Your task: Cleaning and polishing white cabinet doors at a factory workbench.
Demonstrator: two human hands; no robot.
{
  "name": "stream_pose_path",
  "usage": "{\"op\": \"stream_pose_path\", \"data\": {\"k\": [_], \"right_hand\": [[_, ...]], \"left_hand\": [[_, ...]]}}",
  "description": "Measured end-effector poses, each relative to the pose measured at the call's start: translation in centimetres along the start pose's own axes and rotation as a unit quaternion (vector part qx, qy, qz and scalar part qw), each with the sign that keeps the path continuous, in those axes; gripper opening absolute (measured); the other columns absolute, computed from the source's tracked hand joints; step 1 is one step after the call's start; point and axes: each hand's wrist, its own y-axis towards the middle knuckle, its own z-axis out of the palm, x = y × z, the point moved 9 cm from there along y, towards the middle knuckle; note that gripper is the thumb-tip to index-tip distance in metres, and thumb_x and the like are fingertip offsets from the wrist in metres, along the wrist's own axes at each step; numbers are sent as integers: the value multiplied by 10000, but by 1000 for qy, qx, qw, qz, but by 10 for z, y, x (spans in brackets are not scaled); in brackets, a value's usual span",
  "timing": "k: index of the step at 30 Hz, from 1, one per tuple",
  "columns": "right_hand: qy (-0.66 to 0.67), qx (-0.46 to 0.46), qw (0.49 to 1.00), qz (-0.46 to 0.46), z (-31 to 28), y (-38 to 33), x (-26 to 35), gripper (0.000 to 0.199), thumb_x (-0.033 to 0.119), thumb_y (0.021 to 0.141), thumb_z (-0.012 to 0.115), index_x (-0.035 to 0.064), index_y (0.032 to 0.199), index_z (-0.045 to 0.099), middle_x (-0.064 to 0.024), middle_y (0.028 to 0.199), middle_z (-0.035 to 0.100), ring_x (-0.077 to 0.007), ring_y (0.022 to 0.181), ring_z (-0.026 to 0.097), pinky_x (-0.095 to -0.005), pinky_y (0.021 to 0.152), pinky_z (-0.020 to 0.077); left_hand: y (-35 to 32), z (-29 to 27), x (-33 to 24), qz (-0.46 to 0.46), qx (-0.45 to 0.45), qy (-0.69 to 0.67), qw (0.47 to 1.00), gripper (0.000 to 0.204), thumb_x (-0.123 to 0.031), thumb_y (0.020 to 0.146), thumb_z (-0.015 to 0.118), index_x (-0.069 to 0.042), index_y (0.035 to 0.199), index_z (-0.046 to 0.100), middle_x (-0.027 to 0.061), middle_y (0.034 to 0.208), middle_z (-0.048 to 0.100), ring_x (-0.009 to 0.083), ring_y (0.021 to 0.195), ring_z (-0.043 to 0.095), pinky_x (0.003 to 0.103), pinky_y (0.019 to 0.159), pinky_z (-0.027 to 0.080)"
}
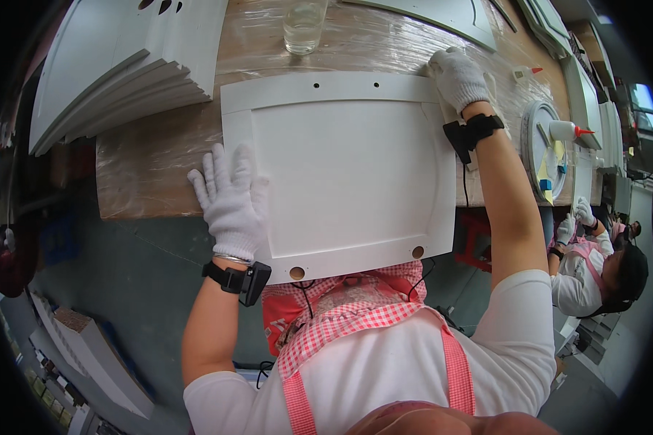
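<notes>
A white recessed panel (341, 174) lies in front of me, its near edge overhanging the table edge. It has two small dark holes along the far side and two larger round holes near its front corners. My left hand (232, 203), in a white knit glove, rests flat on the panel's left edge with fingers spread. My right hand (458, 78), gloved too, is closed at the far right corner. A pale cloth (492, 90) lies beside and partly under it; whatever the curled fingers hold is hidden.
Film covers the wooden table (152, 167). Stacked white panels (123, 80) stand at left, a glass of liquid (304, 29) at the back. To the right are a round white lid (533, 145), a red-tipped glue bottle (564, 131) and a smaller bottle (524, 72). A co-worker (588, 268) sits beyond.
</notes>
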Motion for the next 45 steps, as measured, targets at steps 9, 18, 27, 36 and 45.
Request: {"op": "stream_pose_path", "data": {"k": [9,18,27,36,45], "right_hand": [[-16,-96,995,-4,-92,-49,40,488,446,1031,498,100,1334,662,-289,1430,552,-366,1371,510,-429,1165,382],[129,20,991,11,-17,-330,79,805,460,928,682,-13,1524,416,-271,1600,362,-441,1496,331,-501,1245,258],[126,-62,989,49,-37,-362,83,822,240,746,821,42,1477,502,-233,1564,444,-404,1473,395,-510,1247,267],[122,-105,960,-230,-23,-312,216,520,212,903,593,138,1417,566,-115,1498,543,-315,1403,503,-545,1223,314],[29,-129,991,-14,-21,-355,78,587,129,847,710,194,1420,598,-121,1503,556,-350,1399,510,-575,1198,328]], "left_hand": [[-1,14,12,-4,12,82,997,615,-437,1030,526,-209,1588,405,193,1650,319,382,1527,283,550,1258,124],[14,27,17,-16,52,98,994,649,-488,1034,473,-204,1606,355,208,1668,265,402,1544,226,549,1261,108],[-63,-3,-32,99,133,80,983,935,-642,899,618,-73,1590,349,291,1663,201,489,1542,160,561,1265,37],[-123,-4,-99,293,89,-18,952,787,-269,802,754,-101,1520,480,147,1601,432,322,1503,373,607,1247,189],[-124,-10,-78,285,29,-2,958,689,-80,797,678,-89,1472,539,153,1563,478,329,1468,427,583,1239,234]]}}
